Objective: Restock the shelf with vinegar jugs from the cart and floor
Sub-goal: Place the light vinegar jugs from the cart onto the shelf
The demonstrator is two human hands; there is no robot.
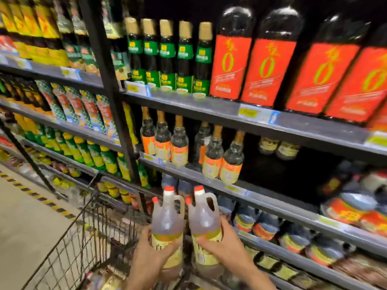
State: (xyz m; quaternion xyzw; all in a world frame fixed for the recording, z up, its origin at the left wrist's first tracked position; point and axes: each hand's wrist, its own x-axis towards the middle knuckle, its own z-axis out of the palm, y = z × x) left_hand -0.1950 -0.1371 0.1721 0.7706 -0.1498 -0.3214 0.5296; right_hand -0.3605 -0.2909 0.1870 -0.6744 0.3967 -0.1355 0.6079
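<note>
Supermarket shelving [261, 122] fills the far side, a wire cart [83, 233] near left. Each grip holds one upright vinegar jug: left hand [152, 252] wraps the left jug [167, 222], right hand [226, 245] the right jug [204, 220]. The dark shelf gap [272, 168] lies up and right, nearer the right hand.

Two bare forearms are seen; the left hand [155, 251] and right hand [225, 245] are ungloved, without rings.

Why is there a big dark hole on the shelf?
That gap sits right of the orange-labelled bottles; the front of the shelf is bare there and only two bottles stand far back. Nothing looks spilled or broken. The left hand and right hand each hold a jug.
</note>
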